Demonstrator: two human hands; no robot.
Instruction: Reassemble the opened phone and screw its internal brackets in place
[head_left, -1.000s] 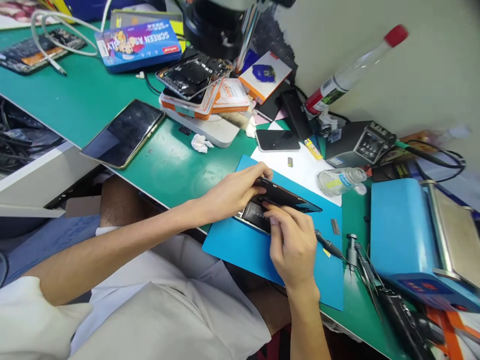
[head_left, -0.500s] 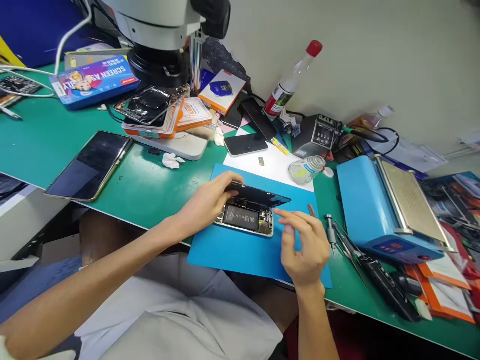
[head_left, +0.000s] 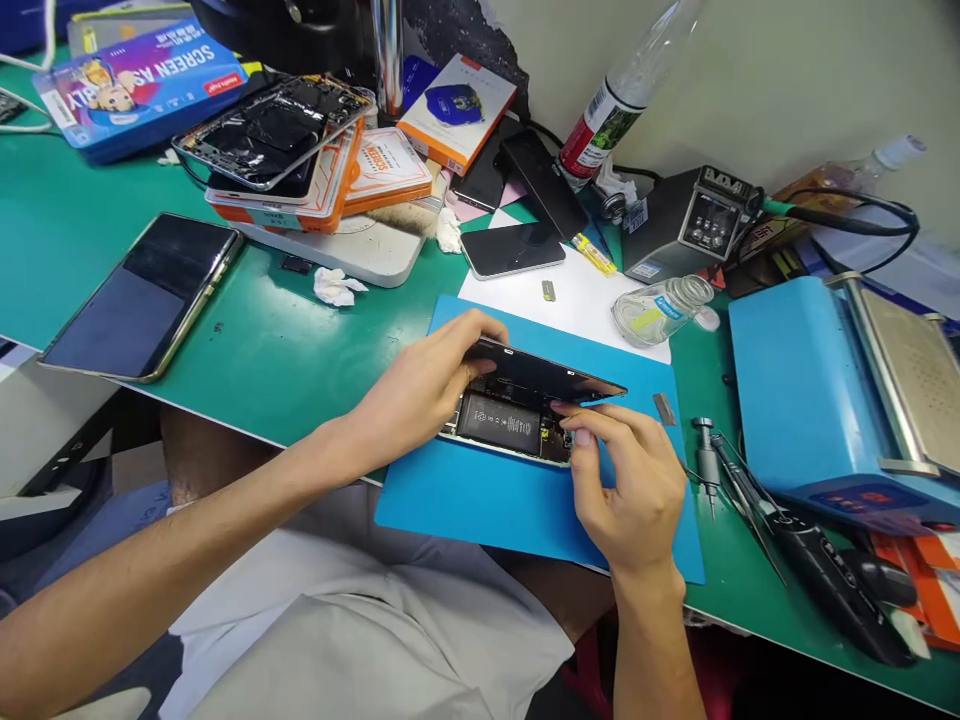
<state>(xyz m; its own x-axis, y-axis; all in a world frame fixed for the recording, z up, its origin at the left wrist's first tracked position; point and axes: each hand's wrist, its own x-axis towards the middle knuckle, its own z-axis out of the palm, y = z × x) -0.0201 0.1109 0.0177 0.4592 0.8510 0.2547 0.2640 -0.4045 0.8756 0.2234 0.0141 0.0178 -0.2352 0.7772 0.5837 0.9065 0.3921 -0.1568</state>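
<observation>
An opened phone point(head_left: 499, 423) lies on a blue mat point(head_left: 480, 505), its dark battery and inner boards exposed. Its screen panel point(head_left: 551, 378) is tilted up along the far side of the body. My left hand point(head_left: 435, 390) grips the left end of that panel between thumb and fingers. At the right end of the phone is my right hand point(head_left: 630, 475), index finger reaching in under the raised panel near the connectors. The right thumb is bent close to the phone's edge, and no tool shows in that hand. The fingertip's exact contact is hidden.
Right of the mat lie a screwdriver point(head_left: 706, 460), tweezers point(head_left: 746, 500) and a blue heating machine point(head_left: 787, 390). Behind stand a glass jar point(head_left: 660, 312) and a plastic bottle point(head_left: 611, 110). A large phone point(head_left: 146, 300) and stacked boxes point(head_left: 292, 205) occupy the left.
My right hand has moved in to the phone's right end, its index finger now under the panel. The left hand still holds the panel. The camera view has shifted closer and lower.
</observation>
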